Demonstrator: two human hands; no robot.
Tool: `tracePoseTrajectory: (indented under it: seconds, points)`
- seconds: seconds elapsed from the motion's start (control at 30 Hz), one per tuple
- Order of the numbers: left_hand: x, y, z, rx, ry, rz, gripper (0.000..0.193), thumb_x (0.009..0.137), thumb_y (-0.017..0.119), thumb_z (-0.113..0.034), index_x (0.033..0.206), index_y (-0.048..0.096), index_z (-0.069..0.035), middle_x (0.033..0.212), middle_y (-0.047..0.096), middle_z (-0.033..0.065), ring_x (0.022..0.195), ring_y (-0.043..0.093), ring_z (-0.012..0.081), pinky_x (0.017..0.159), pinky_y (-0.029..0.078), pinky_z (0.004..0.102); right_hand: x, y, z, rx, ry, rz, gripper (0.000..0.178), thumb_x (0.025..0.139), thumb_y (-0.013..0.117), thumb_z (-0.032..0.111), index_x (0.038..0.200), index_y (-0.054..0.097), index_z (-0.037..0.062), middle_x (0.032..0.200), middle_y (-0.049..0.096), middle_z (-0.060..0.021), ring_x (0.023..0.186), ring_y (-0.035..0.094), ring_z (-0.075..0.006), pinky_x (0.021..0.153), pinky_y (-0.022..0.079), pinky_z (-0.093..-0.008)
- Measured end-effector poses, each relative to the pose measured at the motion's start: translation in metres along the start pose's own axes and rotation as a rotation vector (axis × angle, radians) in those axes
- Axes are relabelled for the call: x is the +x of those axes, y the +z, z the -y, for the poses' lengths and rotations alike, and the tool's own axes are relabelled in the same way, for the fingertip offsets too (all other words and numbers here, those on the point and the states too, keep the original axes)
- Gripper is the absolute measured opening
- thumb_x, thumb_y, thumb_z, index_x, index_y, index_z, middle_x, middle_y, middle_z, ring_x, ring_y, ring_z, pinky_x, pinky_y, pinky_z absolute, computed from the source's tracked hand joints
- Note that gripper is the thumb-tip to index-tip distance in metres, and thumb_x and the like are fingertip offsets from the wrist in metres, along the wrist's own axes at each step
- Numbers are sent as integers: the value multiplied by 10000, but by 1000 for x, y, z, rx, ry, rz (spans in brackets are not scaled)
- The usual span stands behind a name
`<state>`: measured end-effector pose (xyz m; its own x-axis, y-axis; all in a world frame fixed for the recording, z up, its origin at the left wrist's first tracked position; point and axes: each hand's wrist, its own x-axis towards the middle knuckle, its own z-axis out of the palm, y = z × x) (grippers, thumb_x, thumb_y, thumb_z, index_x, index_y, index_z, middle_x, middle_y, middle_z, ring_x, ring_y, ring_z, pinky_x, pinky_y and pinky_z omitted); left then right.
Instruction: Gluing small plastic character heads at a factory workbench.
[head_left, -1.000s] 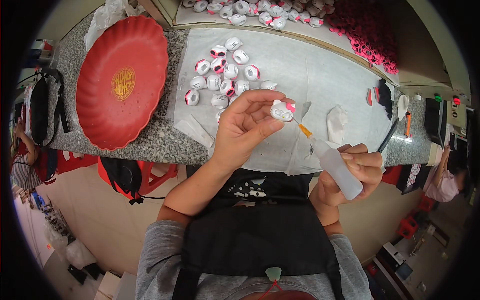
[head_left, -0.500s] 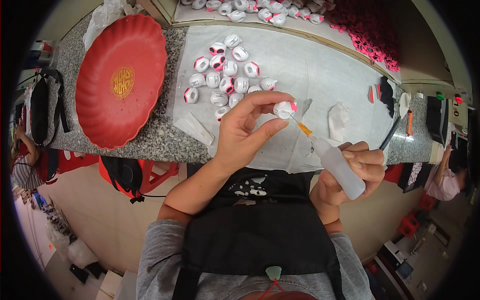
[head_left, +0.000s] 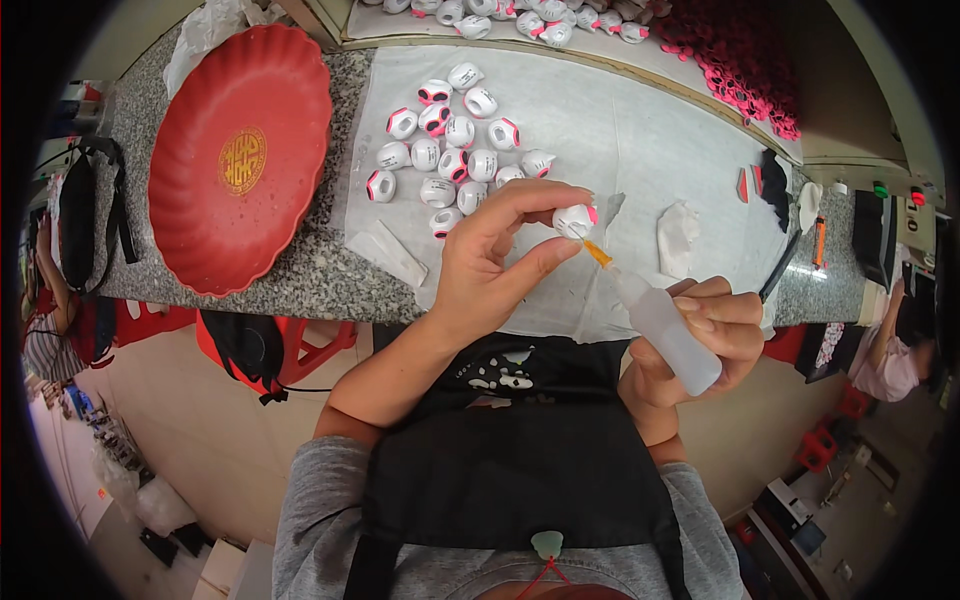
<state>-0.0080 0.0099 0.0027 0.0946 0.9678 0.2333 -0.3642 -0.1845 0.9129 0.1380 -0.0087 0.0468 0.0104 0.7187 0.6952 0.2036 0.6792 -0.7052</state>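
Between thumb and fingers, my left hand [head_left: 490, 262] pinches a small white plastic figure head [head_left: 574, 221] with a pink bit on its side. My right hand [head_left: 718, 335] is wrapped round a translucent squeeze bottle [head_left: 672, 335], tilted up to the left. The orange needle tip [head_left: 598, 254] on the bottle reaches the underside of the held head; whether it touches cannot be made out. Beyond my left hand, several similar white pieces [head_left: 482, 165] with pink and black parts lie loosely grouped on a pale sheet [head_left: 600, 130].
A large red scalloped tray [head_left: 205, 130] stands at the left on the granite counter. A shelf along the back holds more white pieces [head_left: 555, 33] and a heap of pink parts [head_left: 730, 75]. Crumpled white tissue [head_left: 679, 238] lies right of my hands, an orange pen-like tool [head_left: 820, 245] farther right.
The bottle has moved slightly up and left, bringing its needle tip closer in to the held head. My left hand has shifted very slightly.
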Motion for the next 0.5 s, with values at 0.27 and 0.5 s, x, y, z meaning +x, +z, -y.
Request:
tracePoseTrajectory:
  seconds: [0.27,0.5]
  points:
    - [0,0,0,2,6,-22,298,697,547,11,990,489,-2,981,500,63,879,447,137,749,362,251,1,-3,0,23,6,17,398,518,726,93,785,437,31,734,430,-70,530,423,-122,453,389,-205]
    - [2,4,-4,-35,-26,-33,302,696,530,41,991,479,11,993,498,92,917,457,161,775,365,263,6,-11,-4,10,-35,11,369,546,692,72,788,417,26,740,425,-84,527,420,-128,438,386,-212]
